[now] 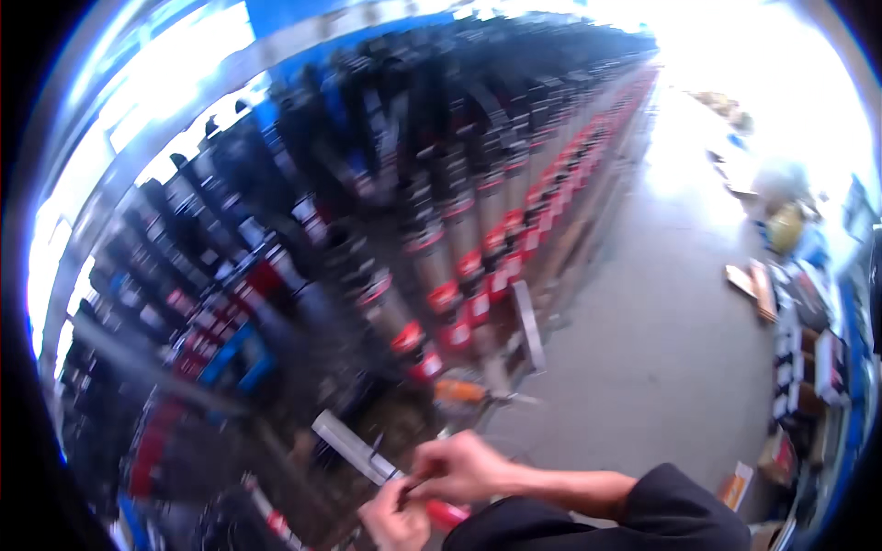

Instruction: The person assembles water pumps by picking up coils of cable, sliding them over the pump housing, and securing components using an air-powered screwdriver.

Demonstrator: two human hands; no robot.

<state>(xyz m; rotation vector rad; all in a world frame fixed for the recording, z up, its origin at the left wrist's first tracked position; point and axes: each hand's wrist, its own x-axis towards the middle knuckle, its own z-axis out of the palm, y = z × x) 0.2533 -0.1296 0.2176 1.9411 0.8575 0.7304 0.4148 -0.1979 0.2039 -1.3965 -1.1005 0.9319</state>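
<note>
My two hands are close together at the lower middle, with their fingertips meeting. My right hand [467, 466] reaches in from the right, its fingers bent into a pinch. Below and left of it, my left hand [397, 522] is curled, thumb and fingers drawn together. A small dark spot shows between the fingertips, too blurred to name. A pale grey tube or bar [354, 447] slants up and left from the hands. A red piece [446, 512] shows just right of the left hand. I cannot tell whether either hand grips the tube.
Long rows of dark cylindrical parts with red lower ends [444, 298] stretch away on the left. An orange object [459, 391] lies beyond my hands. A grey floor aisle [634, 349] runs along the right, with boxes [818, 367] piled at its far side.
</note>
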